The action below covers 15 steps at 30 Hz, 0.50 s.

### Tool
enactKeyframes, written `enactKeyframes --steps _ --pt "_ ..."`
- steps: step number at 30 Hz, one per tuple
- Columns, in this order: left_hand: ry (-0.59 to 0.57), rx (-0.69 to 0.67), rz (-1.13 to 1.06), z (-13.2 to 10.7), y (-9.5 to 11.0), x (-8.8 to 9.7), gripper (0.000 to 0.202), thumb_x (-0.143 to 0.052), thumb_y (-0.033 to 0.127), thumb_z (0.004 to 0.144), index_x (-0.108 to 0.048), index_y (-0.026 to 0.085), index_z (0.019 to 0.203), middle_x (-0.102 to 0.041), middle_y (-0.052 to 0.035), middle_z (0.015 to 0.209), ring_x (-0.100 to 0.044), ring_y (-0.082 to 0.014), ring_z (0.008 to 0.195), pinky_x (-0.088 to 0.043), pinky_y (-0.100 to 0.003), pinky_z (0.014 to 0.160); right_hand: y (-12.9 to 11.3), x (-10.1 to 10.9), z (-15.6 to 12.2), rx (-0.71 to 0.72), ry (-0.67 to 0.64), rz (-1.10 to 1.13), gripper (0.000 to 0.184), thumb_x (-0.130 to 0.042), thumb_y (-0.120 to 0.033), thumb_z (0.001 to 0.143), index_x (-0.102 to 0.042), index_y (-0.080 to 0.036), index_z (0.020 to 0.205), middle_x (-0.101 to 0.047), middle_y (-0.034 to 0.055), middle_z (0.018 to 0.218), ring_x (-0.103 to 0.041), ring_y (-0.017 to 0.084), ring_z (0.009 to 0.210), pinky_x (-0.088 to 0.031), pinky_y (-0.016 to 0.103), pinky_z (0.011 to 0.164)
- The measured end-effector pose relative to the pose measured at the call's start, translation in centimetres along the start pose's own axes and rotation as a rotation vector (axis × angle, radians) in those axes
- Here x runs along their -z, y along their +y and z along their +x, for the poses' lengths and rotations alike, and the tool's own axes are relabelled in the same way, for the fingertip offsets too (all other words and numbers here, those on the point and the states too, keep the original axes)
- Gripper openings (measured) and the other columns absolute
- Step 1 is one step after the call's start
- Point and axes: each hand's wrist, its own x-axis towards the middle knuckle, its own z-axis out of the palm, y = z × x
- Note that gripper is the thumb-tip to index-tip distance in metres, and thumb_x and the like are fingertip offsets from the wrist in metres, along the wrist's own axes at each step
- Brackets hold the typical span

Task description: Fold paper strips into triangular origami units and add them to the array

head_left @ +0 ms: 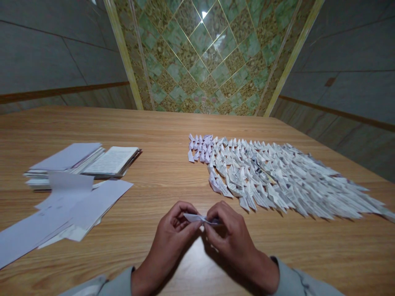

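My left hand [171, 242] and my right hand [233, 240] meet just above the near edge of the wooden table [160, 181]. Both pinch a small folded piece of white paper [197, 218] between thumbs and fingertips, the left at its left end, the right at its right end. The paper is narrow and partly hidden by my right fingers. Grey sleeves cover both wrists.
A wide spread of several small folded paper pieces [277, 176] lies in rows to the right. On the left sit loose paper sheets [68, 209] and a stack of printed booklets [89, 162]. A tiled wall stands behind the table.
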Motion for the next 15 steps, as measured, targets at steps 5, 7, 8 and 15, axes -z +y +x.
enactKeyframes --steps 5,7,8,15 --pt "0.038 0.019 -0.017 0.41 0.12 0.16 0.020 -0.081 0.025 0.067 -0.064 0.019 0.076 -0.068 0.0018 0.066 -0.063 -0.0158 0.063 -0.050 -0.024 0.059 -0.15 0.31 0.16 -0.189 -0.020 0.114 0.009 -0.060 -0.017 0.087 -0.058 -0.020 0.078 -0.063 0.0006 0.072 -0.059 0.016 0.064 -0.043 0.025 0.058" --pt "0.023 0.042 -0.045 0.65 -0.01 0.28 0.023 -0.081 0.026 0.068 -0.063 0.019 0.079 -0.069 0.0019 0.065 -0.063 -0.0156 0.061 -0.049 -0.024 0.059 -0.10 0.37 0.24 -0.157 -0.013 0.118 0.011 -0.058 -0.014 0.086 -0.059 -0.020 0.077 -0.064 0.0005 0.072 -0.060 0.016 0.066 -0.043 0.025 0.060" --pt "0.007 0.052 -0.062 0.74 -0.09 0.35 0.024 -0.081 0.027 0.069 -0.063 0.019 0.083 -0.070 0.0017 0.066 -0.064 -0.0159 0.062 -0.050 -0.025 0.060 -0.07 0.38 0.27 -0.131 -0.008 0.113 0.011 -0.058 -0.013 0.085 -0.060 -0.020 0.077 -0.064 0.0003 0.072 -0.060 0.016 0.067 -0.043 0.025 0.061" --pt "-0.080 0.021 -0.066 0.69 -0.57 0.55 0.026 -0.082 0.020 0.070 -0.068 0.019 0.091 -0.075 0.0002 0.080 -0.068 -0.0157 0.075 -0.053 -0.024 0.070 -0.18 0.51 0.50 -0.015 -0.014 0.083 0.010 -0.061 -0.012 0.090 -0.065 -0.019 0.083 -0.067 0.0014 0.078 -0.061 0.016 0.073 -0.045 0.026 0.066"
